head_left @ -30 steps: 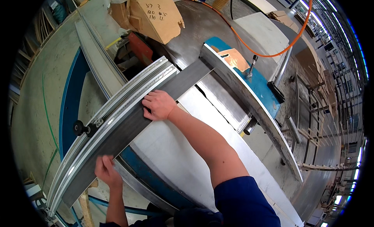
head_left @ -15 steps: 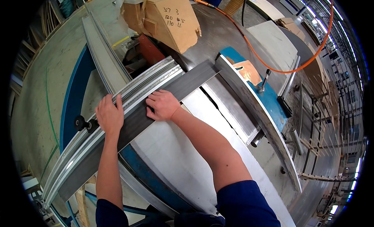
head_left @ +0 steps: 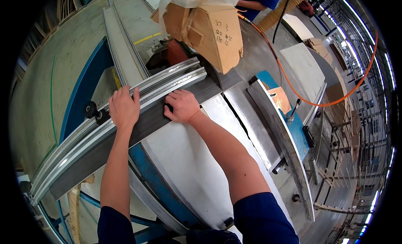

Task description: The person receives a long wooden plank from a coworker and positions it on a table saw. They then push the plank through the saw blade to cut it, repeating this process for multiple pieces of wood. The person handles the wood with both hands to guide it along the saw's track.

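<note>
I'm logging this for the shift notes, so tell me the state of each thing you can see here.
Left hand: open, flat on the silver rail.
Right hand: fingers curled, pressing the dark strip.
Silver rail: lying flat, far end at the cardboard cover.
Dark strip: flat beside the rail.
Cardboard cover: taped shut.
Orange cable: slack, looping.

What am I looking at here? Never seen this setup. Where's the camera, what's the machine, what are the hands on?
The single view comes from a fisheye camera worn on the person's head, looking down, so straight edges bend near the rim. The forearms entering from below are the person's own. Both hands lie flat on a long silver metal profile with lengthwise grooves, which rests across a grey machine table with a blue frame. The left hand presses on the profile's top; the right hand sits at its near edge, on the dark strip alongside. Beyond the profile's far end stands a hood patched with cardboard. An orange hose curves across the right side.
</note>
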Demonstrator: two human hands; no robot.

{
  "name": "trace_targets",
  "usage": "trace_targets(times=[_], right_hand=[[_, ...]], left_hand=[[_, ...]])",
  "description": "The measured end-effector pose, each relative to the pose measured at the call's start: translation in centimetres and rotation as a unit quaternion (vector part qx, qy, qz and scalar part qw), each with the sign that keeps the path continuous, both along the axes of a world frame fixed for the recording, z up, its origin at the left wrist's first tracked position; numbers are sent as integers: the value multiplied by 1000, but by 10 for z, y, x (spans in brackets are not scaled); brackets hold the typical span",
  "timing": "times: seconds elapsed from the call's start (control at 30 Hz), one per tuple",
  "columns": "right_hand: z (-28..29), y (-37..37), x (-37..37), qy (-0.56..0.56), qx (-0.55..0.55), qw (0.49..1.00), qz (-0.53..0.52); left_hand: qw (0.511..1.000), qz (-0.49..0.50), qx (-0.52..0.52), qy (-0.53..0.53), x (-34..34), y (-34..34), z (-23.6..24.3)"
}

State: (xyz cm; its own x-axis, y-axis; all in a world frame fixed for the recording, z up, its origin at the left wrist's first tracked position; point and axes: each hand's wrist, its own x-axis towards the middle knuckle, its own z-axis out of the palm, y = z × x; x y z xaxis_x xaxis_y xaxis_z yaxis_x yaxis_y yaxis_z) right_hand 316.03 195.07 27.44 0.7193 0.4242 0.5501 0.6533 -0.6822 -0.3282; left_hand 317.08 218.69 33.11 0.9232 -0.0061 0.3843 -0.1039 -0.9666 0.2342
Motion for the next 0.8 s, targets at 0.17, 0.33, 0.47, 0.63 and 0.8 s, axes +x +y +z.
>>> trace_targets(times=[0.17, 0.33, 0.47, 0.63, 0.8], right_hand=[[0, 5, 9, -3, -2, 1000, -9], [0, 5, 6, -5, -14, 1000, -10], [2, 1, -6, -7, -25, 1000, -13], [8, -4, -34, -6, -23, 1000, -13], [14, -10, -69, -6, -20, 1000, -2]], left_hand=[[1000, -2, -18, -14, 9, 4, 0], [1000, -4, -19, -19, 5, 5, 1], [999, -7, -31, 17, -9, 2, 9], [999, -14, -36, 8, -35, -3, 10], [996, -45, -65, -28, -79, -2, 14]])
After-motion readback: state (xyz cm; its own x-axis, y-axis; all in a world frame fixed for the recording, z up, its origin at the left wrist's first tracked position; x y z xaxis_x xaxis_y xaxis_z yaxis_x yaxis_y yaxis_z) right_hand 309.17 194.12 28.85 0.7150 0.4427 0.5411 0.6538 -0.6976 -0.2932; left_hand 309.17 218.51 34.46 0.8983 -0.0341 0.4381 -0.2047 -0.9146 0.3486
